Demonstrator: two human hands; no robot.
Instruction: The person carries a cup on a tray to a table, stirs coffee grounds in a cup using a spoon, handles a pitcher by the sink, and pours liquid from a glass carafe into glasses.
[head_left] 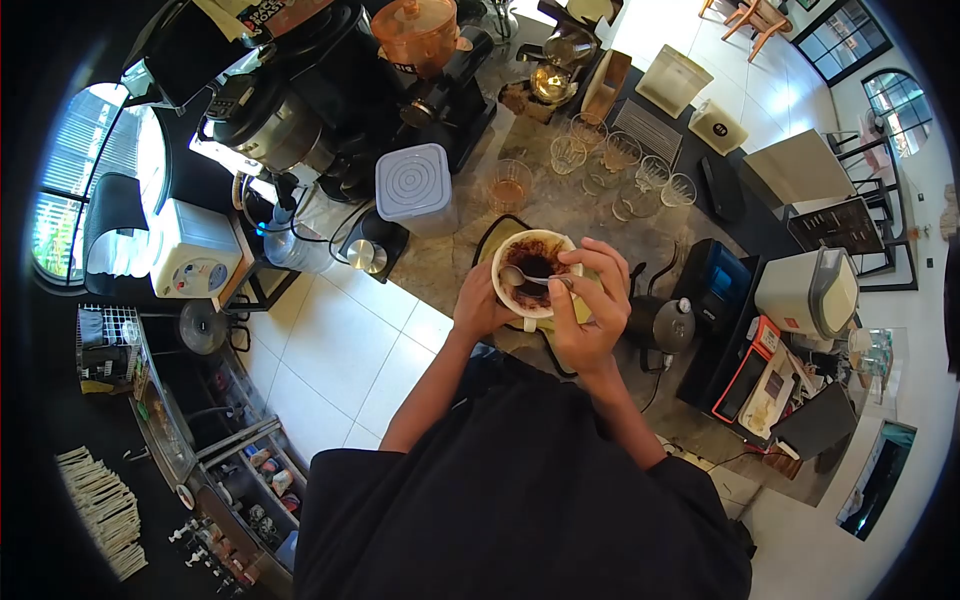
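A white cup (pixel 504 300) with dark brown powder or liquid inside is held above the counter, its inner wall smeared brown. My left hand (pixel 480 303) wraps round the cup's left side. Between the thumb and fingers of my right hand (pixel 598 318) is a small metal spoon (pixel 513 276), its bowl inside the cup near the left rim. Under the cup shows a greenish cloth or mat with a dark edge (pixel 484 245), partly hidden by the cup and hands.
Several clear glasses (pixel 622 150) stand on the stone counter (pixel 450 270) ahead. A glass with amber liquid (pixel 510 187) and a lidded white tub (pixel 413 182) are nearer. A gooseneck kettle (pixel 672 325) stands to the right; a grinder with an orange hopper (pixel 415 40) is behind.
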